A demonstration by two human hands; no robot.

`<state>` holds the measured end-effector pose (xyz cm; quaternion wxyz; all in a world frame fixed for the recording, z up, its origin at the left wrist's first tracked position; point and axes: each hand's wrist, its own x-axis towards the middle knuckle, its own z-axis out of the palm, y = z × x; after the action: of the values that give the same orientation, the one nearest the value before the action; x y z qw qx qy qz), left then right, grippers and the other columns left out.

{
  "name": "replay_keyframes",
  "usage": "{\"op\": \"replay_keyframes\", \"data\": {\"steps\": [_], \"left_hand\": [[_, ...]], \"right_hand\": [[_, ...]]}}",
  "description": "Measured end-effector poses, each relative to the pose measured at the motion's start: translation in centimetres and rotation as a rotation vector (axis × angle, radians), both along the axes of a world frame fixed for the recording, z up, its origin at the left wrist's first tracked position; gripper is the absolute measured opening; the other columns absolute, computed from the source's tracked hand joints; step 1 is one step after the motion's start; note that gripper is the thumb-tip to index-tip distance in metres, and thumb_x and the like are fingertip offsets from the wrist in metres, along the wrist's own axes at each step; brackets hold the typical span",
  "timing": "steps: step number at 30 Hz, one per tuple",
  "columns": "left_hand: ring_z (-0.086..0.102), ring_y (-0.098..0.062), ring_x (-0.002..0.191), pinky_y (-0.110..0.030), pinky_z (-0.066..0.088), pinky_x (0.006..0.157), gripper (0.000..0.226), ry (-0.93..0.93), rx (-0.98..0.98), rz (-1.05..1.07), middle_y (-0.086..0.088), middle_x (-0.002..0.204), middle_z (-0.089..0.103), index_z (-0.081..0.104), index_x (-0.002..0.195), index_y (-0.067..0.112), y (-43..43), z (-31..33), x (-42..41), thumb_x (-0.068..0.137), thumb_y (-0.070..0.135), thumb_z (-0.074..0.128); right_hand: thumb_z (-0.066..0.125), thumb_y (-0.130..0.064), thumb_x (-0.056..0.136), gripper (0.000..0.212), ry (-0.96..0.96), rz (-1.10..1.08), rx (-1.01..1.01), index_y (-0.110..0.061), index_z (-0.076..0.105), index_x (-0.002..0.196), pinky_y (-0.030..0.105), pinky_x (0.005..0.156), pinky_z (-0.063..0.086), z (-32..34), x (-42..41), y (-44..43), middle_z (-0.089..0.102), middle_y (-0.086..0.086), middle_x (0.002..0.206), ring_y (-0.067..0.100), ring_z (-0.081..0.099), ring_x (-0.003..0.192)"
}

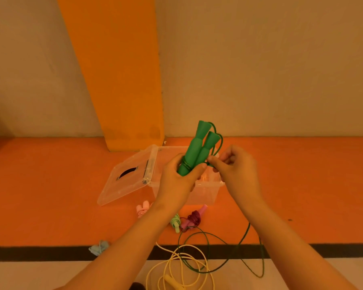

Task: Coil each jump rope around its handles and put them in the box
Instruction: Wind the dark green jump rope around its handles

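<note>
- The left hand [177,181], just left of the frame's centre, has its fingers clenched around the lower ends of two green handles [195,151] held side by side.
- The handles tilt up and to the right, above the open box.
- A few turns of green cord [222,141] already sit around the handles just above the left fingers.
- The right hand [237,170], just right of centre, pinches the green cord between thumb and fingertips right beside the handles.
- From the handle tops the cord loops down to that pinch. The rest of it lies in loose loops on the floor in the lower middle of the frame.
- A clear plastic box [203,195] stands on the orange floor [50,195] behind the hands, with its hinged lid [126,181] lying open to the left.
- Something pale shows inside the box, though I cannot tell what it is.
- In front of the box lie a pink coiled rope [143,208], a light green coiled rope [175,221] and a purple coiled rope [192,218].
- A light blue coiled rope [99,246] lies further left, by the black stripe [29,253].
- A yellow rope [171,279] lies uncoiled at the bottom centre, overlapping the green loops.
</note>
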<state>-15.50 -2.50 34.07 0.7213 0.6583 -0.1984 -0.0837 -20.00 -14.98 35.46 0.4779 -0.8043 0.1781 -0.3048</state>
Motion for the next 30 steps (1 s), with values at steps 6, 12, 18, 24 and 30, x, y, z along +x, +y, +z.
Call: {"op": "replay_keyframes", "data": {"steps": [6, 12, 18, 24, 30], "left_hand": [[0.043, -0.014, 0.043, -0.022, 0.037, 0.043, 0.005, 0.146, -0.059, -0.029, -0.006, 0.066, 0.057, 0.064, 0.093, 0.010, 0.4, 0.7, -0.1, 0.090, 0.013, 0.066], [0.047, -0.017, 0.049, -0.027, 0.039, 0.046, 0.018, 0.145, -0.040, -0.130, -0.006, 0.073, 0.058, 0.058, 0.106, 0.006, 1.5, 1.1, 0.2, 0.092, 0.017, 0.063], [0.057, -0.016, 0.055, -0.036, 0.058, 0.060, 0.026, 0.182, -0.008, -0.246, -0.007, 0.078, 0.063, 0.057, 0.116, 0.009, 2.7, 1.1, 0.2, 0.092, 0.020, 0.061], [0.054, -0.018, 0.051, -0.026, 0.046, 0.051, 0.029, 0.244, -0.049, -0.306, -0.004, 0.073, 0.064, 0.061, 0.103, 0.012, 3.5, 1.3, 0.6, 0.079, 0.027, 0.065], [0.055, -0.018, 0.052, -0.026, 0.041, 0.047, 0.030, 0.315, -0.053, -0.357, -0.006, 0.067, 0.059, 0.058, 0.104, 0.008, 3.9, 0.9, 0.9, 0.078, 0.018, 0.068]], "right_hand": [[0.063, -0.018, 0.091, 0.009, -0.106, -0.009, -0.267, -0.014, 0.069, 0.096, 0.024, 0.065, 0.046, -1.0, -0.2, 1.3, 0.068, 0.004, 0.090, 0.012, 0.061, 0.077], [0.046, -0.026, 0.097, 0.031, 0.022, 0.174, -0.414, -0.022, 0.063, 0.123, 0.036, 0.072, 0.044, -0.7, -0.5, 1.7, 0.059, -0.003, 0.089, 0.015, 0.053, 0.079], [0.039, -0.041, 0.096, 0.037, 0.032, 0.385, -0.349, -0.022, 0.071, 0.092, 0.027, 0.059, 0.034, -0.3, -0.6, 0.3, 0.059, -0.012, 0.067, 0.002, 0.049, 0.060], [0.048, -0.032, 0.093, 0.030, 0.030, 0.534, -0.054, -0.044, 0.051, 0.121, 0.022, 0.068, 0.041, -0.4, -0.7, 0.8, 0.067, -0.008, 0.077, -0.001, 0.046, 0.069], [0.049, -0.035, 0.092, 0.031, 0.089, 0.547, -0.130, -0.041, 0.052, 0.123, 0.035, 0.081, 0.050, -0.6, -0.8, 1.2, 0.073, 0.000, 0.104, 0.014, 0.065, 0.090]]}}
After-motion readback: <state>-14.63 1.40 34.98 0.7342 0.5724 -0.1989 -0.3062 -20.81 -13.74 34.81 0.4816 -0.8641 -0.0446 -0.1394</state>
